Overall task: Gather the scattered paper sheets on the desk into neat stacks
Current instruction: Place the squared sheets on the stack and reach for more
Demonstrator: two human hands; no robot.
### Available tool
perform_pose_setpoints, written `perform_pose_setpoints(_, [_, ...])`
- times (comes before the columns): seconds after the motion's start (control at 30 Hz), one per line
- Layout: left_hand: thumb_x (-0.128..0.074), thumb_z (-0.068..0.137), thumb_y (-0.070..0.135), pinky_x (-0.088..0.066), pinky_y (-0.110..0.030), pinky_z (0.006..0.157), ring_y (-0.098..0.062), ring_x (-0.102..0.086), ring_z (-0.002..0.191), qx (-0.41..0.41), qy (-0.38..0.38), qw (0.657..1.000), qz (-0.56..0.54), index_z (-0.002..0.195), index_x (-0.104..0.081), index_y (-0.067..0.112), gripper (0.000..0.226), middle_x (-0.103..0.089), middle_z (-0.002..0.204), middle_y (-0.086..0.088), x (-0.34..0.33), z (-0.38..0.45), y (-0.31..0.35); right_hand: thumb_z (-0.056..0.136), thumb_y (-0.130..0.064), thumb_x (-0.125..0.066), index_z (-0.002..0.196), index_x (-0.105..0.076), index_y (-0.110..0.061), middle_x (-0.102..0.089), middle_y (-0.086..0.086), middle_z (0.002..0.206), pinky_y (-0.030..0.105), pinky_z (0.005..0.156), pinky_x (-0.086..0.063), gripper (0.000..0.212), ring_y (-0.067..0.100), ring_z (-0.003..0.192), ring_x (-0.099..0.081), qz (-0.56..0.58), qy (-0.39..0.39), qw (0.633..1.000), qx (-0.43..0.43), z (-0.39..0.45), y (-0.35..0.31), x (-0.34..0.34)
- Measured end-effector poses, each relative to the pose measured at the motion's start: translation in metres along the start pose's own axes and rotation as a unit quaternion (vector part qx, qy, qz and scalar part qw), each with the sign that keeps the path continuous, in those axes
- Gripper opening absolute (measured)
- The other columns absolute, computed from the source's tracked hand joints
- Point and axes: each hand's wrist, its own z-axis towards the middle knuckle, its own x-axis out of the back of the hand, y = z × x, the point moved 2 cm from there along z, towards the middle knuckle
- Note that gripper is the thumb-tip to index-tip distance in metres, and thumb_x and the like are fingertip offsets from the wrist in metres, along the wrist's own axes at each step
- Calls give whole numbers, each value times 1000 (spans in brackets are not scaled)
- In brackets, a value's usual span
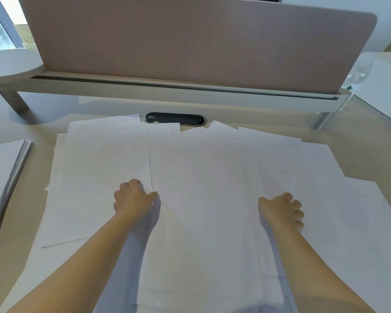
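Several white paper sheets (201, 159) lie spread and overlapping across the desk in front of me. A central bunch of sheets (208, 222) lies between my hands. My left hand (131, 197) grips its left edge, thumb on top and fingers curled. At the right edge my right hand (282, 211) holds the bunch, with its thumb on the paper and its fingers curled over the side. More loose sheets (95, 177) lie to the left and loose sheets (348, 211) fan out to the right.
A neat paper stack (5, 172) sits at the desk's left edge. A pink divider panel (190, 41) on a raised shelf (167, 93) runs along the back, with a dark cable port (175, 118) below it. Another white sheet (384, 86) lies far right.
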Motion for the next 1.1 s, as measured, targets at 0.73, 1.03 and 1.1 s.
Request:
perform_pose_setpoints(0.73, [-57,87,34,-35,-36,93,-35,-36,129,19,-88,976,-199,138,-26,5,66,-31,143,-12,-55,-30,69,79,-7,-58,136,-31,2,-42,18,133,42,96,-43,63,34,120,-47,234,-137,962,45,21,-7,-6])
perform_pose_setpoints(1.03, [-60,84,3,-36,-27,68,-22,-47,78,24,-218,907,-360,81,-49,4,12,-48,83,-9,-36,-35,59,75,8,-40,83,-51,-20,-56,-1,78,31,69,-42,31,23,66,-52,292,-174,937,78,30,3,-1])
perform_pose_setpoints(1.1, [-52,90,0,-39,-30,90,-19,-52,92,-3,-288,878,-382,89,-55,8,8,-57,94,-3,-30,-38,60,74,6,-42,106,-55,-22,-61,0,91,34,70,-46,45,25,70,-57,322,-171,926,101,30,2,4])
